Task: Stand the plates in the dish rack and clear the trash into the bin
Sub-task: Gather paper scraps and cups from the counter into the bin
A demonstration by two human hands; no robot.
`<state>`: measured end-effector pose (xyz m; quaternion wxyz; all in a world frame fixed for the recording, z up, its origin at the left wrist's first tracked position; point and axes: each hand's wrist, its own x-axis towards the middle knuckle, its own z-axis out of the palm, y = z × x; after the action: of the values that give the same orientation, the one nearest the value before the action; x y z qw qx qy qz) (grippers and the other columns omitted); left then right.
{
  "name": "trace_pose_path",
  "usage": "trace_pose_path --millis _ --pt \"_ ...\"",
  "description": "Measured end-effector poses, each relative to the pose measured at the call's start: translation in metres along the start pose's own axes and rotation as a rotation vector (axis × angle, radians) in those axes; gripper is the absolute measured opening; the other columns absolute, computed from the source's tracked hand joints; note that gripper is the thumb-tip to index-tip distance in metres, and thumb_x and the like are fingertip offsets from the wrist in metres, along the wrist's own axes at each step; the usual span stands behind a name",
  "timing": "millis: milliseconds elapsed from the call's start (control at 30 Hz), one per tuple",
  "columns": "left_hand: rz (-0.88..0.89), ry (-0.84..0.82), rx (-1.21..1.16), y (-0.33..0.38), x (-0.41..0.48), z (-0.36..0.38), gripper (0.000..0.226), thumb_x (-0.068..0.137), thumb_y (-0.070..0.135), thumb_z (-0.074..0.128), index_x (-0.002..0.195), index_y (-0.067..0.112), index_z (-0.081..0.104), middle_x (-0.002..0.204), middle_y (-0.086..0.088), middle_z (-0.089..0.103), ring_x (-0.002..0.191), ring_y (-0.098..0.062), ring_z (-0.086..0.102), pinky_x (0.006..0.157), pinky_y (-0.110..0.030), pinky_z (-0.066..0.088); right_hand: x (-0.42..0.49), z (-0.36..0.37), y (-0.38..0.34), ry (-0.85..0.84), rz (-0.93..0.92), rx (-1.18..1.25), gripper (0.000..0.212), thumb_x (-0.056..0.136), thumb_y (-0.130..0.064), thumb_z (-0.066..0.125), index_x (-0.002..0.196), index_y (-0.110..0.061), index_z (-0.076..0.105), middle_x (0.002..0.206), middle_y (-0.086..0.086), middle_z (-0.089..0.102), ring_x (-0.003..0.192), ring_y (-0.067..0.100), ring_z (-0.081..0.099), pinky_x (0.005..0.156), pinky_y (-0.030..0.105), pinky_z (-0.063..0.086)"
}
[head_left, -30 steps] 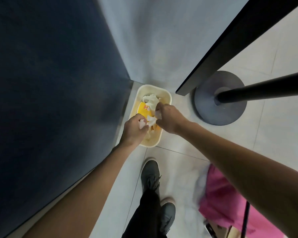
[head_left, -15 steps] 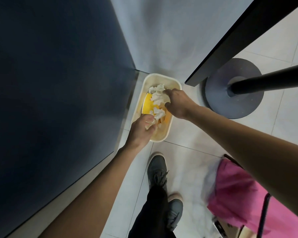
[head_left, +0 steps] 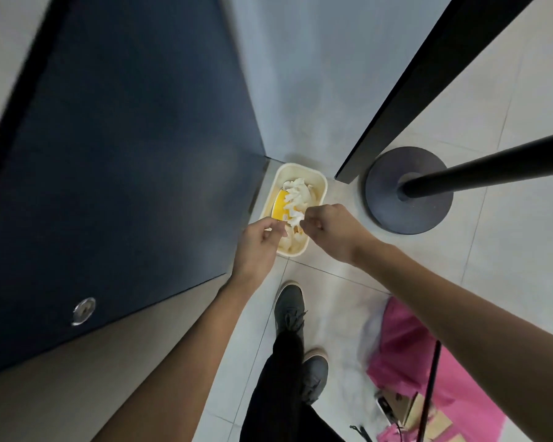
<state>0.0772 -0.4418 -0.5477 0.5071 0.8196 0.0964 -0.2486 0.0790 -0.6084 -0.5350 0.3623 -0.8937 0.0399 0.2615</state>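
A cream rectangular bin (head_left: 320, 180) stands on the floor in the corner between a dark panel and a pale wall. Crumpled white tissue (head_left: 296, 194) and a yellow wrapper (head_left: 281, 207) lie inside it. My left hand (head_left: 257, 247) hovers over the bin's near left corner, fingers loosely curled, nothing seen in them. My right hand (head_left: 331, 232) hangs over the near right rim with its fingertips next to the tissue, holding nothing that I can see. No plates or dish rack are in view.
The dark blue panel (head_left: 125, 186) rises on the left. A black post on a round base (head_left: 409, 193) stands right of the bin. A pink bag (head_left: 406, 355) lies at the lower right. My shoes (head_left: 289, 311) are just behind the bin.
Both hands pressed tissue down into the bin earlier. They have let go and risen to the bin's near rim, and the tissue stays in the bin.
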Motion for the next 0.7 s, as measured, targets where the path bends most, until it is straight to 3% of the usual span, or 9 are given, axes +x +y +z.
trace_pose_path --millis 67,200,300,367,433,533,700 --pt "0.023 0.014 0.022 0.019 -0.022 -0.011 0.027 0.099 0.019 0.054 0.075 0.012 0.064 0.053 0.018 0.052 0.049 -0.001 0.043 0.050 -0.013 0.031 -0.024 -0.012 -0.016 -0.002 -0.024 0.005 0.038 0.097 -0.021 0.050 0.060 -0.019 0.043 0.056 -0.006 0.042 0.055 0.016 0.040 0.059 0.030 0.029" --pt "0.080 0.045 0.030 0.063 -0.080 -0.034 0.031 0.100 0.021 0.053 0.073 0.010 0.062 0.046 0.012 0.036 0.049 -0.006 0.030 0.050 -0.023 0.025 -0.082 -0.041 -0.055 0.025 -0.085 -0.012 0.031 0.097 -0.023 0.050 0.068 -0.013 0.052 0.062 0.002 0.051 0.064 0.028 0.047 0.060 0.034 0.036" --pt "0.130 0.036 0.017 0.092 -0.131 -0.047 0.025 0.100 0.018 0.052 0.078 0.011 0.064 0.049 0.010 0.040 0.050 -0.011 0.033 0.051 -0.027 0.028 -0.130 -0.059 -0.085 0.077 -0.145 -0.012 0.028 0.096 -0.018 0.051 0.069 -0.011 0.055 0.064 0.006 0.057 0.064 0.028 0.050 0.063 0.040 0.044" --pt "0.155 0.016 -0.026 0.113 -0.166 -0.057 0.017 0.100 0.018 0.052 0.091 0.015 0.067 0.051 0.007 0.046 0.049 -0.014 0.040 0.050 -0.027 0.033 -0.162 -0.068 -0.104 0.114 -0.177 0.000 0.020 0.096 -0.018 0.051 0.081 -0.011 0.063 0.071 0.005 0.064 0.069 0.026 0.056 0.070 0.043 0.048" --pt "0.160 0.023 -0.086 0.131 -0.201 -0.069 0.016 0.101 0.017 0.052 0.109 0.015 0.066 0.056 0.007 0.056 0.048 -0.007 0.049 0.052 -0.020 0.041 -0.191 -0.075 -0.123 0.131 -0.189 0.013 0.017 0.097 -0.021 0.052 0.105 -0.014 0.065 0.081 0.004 0.069 0.079 0.025 0.062 0.078 0.041 0.050" --pt "0.191 0.060 -0.105 0.149 -0.251 -0.092 0.028 0.103 0.018 0.051 0.129 0.022 0.058 0.070 0.005 0.066 0.053 -0.001 0.057 0.060 -0.011 0.045 -0.232 -0.086 -0.154 0.174 -0.229 0.027 0.034 0.098 -0.024 0.053 0.131 -0.016 0.054 0.094 0.004 0.071 0.090 0.025 0.064 0.086 0.041 0.049" --pt "0.224 0.121 -0.123 0.156 -0.326 -0.140 0.045 0.101 0.027 0.052 0.146 0.030 0.043 0.076 0.000 0.071 0.062 -0.025 0.062 0.073 -0.024 0.053 -0.289 -0.097 -0.213 0.232 -0.311 0.081 0.046 0.098 -0.025 0.055 0.143 -0.021 0.044 0.098 0.000 0.069 0.094 0.018 0.064 0.088 0.034 0.049"
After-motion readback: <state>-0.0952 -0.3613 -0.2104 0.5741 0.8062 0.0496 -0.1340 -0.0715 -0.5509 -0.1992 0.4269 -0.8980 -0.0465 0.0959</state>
